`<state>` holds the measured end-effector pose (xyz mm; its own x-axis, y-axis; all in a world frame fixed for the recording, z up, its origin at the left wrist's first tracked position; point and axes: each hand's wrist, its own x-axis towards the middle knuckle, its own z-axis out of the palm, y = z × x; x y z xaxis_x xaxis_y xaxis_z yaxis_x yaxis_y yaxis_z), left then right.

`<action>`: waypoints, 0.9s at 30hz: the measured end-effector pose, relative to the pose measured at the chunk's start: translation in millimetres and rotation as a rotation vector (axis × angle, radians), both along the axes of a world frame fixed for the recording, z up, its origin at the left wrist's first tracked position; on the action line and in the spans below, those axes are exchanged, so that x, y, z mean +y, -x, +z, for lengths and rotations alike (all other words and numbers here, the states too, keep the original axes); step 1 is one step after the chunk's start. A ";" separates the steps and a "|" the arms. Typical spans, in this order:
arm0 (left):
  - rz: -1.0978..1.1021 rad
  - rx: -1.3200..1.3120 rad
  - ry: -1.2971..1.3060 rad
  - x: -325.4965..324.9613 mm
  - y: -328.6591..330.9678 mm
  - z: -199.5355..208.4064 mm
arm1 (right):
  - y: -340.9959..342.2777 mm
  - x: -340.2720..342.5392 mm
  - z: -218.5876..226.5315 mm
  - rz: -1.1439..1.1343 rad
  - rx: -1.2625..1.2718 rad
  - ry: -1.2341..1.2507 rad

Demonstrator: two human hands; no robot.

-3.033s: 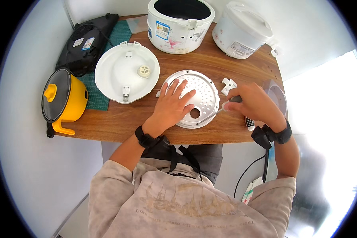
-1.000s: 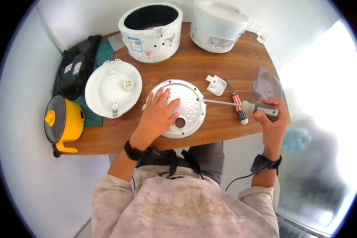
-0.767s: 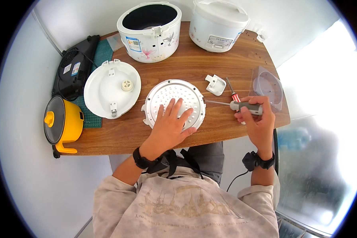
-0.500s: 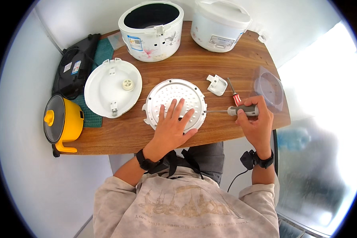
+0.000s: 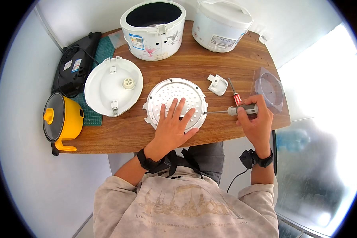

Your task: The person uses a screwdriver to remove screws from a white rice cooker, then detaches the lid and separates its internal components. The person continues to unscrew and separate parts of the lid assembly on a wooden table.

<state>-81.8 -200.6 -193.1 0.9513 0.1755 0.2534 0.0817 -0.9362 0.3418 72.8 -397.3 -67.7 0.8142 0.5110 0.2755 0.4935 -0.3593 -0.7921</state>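
A round white rice cooker inner lid plate [image 5: 174, 88], dotted with small bumps, lies on the wooden table in front of me. My left hand [image 5: 172, 125] rests flat on it with fingers spread. In my right hand [image 5: 256, 123] I grip a grey-handled screwdriver [image 5: 226, 111], its shaft pointing left. The tip meets the plate's right edge, at a dark screw spot. Beyond my right hand lie a small red-handled screwdriver [image 5: 237, 97] and a white plastic latch piece [image 5: 218, 85]. Left of the plate, a white outer lid [image 5: 103, 93] lies with its inside up.
At the back stand an open rice cooker body [image 5: 156, 45] and a closed rice cooker [image 5: 218, 29]. A clear plastic tray [image 5: 269, 87] is at the right. Along the left are a yellow pot [image 5: 71, 119], a black appliance [image 5: 77, 59] and a green mat [image 5: 93, 118].
The view has shifted very slightly. Both hands keep their places, with the screwdriver tip still at the plate's right edge.
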 end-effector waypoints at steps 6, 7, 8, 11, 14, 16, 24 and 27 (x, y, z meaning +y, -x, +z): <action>0.006 0.003 -0.006 -0.4 0.1 1.0 | 1.0 7.7 8.0 -0.018 -0.010 0.044; 0.007 0.003 -0.009 -0.1 0.3 0.8 | -1.6 9.4 9.3 -0.015 -0.039 0.077; 0.008 0.002 -0.011 -0.1 0.4 0.3 | -4.2 11.3 10.5 -0.012 -0.070 0.111; 0.005 -0.018 -0.008 0.0 0.3 -1.1 | -12.0 16.4 12.6 -0.034 -0.091 0.163; 0.006 -0.013 0.007 -0.4 0.2 -0.4 | -19.3 18.9 10.4 -0.036 -0.005 0.105; 0.006 -0.025 0.007 0.0 -0.3 -0.6 | -22.9 19.5 10.7 -0.052 0.036 0.092; 0.012 -0.042 -0.013 -0.8 0.3 -2.1 | -21.1 18.8 14.2 0.000 -0.107 0.157; 0.011 -0.030 -0.015 -0.5 -0.7 -1.2 | -12.2 28.8 11.5 0.120 -0.436 0.155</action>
<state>-81.1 -201.2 -194.3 0.9411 0.1823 0.2847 0.0822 -0.9402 0.3306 85.0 -368.5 -56.2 0.5725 0.6566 0.4910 0.8130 -0.3772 -0.4435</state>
